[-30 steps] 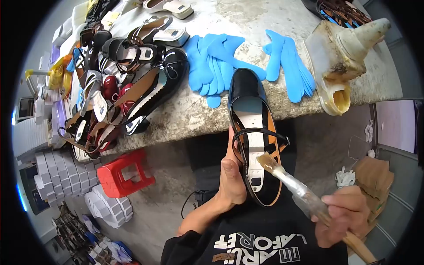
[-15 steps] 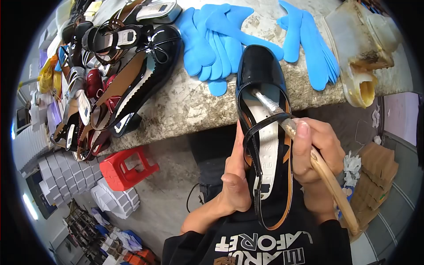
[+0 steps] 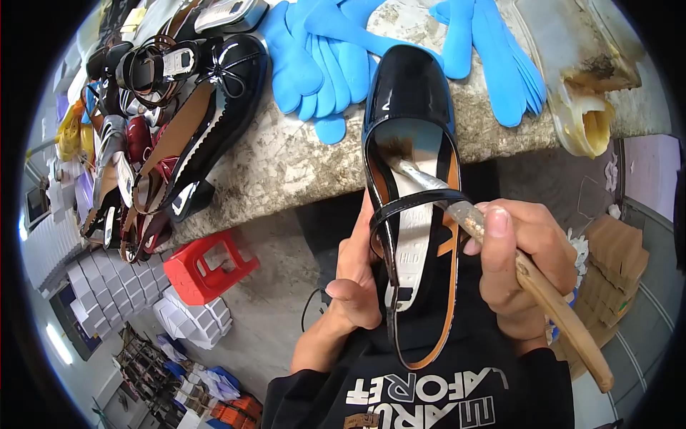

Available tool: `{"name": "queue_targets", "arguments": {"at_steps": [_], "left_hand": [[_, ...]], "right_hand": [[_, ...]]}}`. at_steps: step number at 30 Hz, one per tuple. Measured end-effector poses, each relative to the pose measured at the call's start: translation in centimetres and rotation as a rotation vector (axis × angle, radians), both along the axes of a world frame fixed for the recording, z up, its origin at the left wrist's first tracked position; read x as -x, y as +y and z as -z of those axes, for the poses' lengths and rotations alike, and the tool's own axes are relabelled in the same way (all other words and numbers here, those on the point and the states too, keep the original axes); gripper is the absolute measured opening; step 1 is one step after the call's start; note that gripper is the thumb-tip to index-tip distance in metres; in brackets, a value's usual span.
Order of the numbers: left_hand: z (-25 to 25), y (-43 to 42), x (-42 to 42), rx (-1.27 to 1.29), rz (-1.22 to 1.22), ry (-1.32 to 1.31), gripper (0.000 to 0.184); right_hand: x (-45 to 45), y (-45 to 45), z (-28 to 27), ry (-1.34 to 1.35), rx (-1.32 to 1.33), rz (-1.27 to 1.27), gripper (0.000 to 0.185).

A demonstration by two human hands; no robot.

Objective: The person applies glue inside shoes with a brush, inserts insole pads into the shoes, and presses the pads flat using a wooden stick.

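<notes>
A black patent slingback shoe (image 3: 411, 82) points its squared toe away from me over the bench edge, sole down and opening toward me. My left hand (image 3: 355, 279) grips it along its left side, the fingers mostly hidden beneath. In my right hand (image 3: 529, 264) is a brush (image 3: 564, 318) with a long wooden handle and a metal ferrule. The brush passes under the instep strap, and its brown bristles touch the inside of the shoe at the toe opening. Light insole with stamped lettering shows inside the shoe.
Blue foam cut-outs (image 3: 296, 68) lie on the stained bench (image 3: 279, 168), with more blue cut-outs (image 3: 496, 68) to the right. Other shoes (image 3: 207, 114) crowd the left. A glue-crusted plastic container (image 3: 589, 107) overhangs the right edge. Below stands a red stool (image 3: 207, 272).
The brush has drawn back slightly and left, so its bristles now show at the toe opening. My right hand has shifted right. The whole view has shifted a little.
</notes>
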State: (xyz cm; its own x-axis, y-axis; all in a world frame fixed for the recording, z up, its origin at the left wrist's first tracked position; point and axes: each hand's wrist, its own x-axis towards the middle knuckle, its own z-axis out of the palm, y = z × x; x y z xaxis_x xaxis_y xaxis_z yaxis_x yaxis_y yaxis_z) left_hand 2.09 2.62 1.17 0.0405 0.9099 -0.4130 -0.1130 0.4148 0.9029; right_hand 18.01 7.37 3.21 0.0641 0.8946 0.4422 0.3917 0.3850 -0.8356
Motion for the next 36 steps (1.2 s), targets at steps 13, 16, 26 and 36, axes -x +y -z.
{"name": "queue_targets", "arguments": {"at_steps": [13, 16, 26, 36], "left_hand": [[0.3, 0.9, 0.7, -0.148, 0.112, -0.013, 0.131], [0.7, 0.9, 1.2, -0.216, 0.145, 0.022, 0.125], [0.1, 0.9, 0.4, -0.172, 0.034, -0.021, 0.122], [0.2, 0.8, 0.9, -0.185, 0.046, 0.027, 0.122]], "right_hand": [[-3.2, -3.4, -3.3, -0.117, 0.138, -0.16, 0.007], [-3.6, -3.9, -3.3, -0.109, 0.06, -0.269, 0.01], [-3.5, -5.3, -3.4, 0.069, 0.064, -0.39, 0.011], [-4.3, -0.9, -3.0, 0.103, -0.141, -0.806, 0.014]]}}
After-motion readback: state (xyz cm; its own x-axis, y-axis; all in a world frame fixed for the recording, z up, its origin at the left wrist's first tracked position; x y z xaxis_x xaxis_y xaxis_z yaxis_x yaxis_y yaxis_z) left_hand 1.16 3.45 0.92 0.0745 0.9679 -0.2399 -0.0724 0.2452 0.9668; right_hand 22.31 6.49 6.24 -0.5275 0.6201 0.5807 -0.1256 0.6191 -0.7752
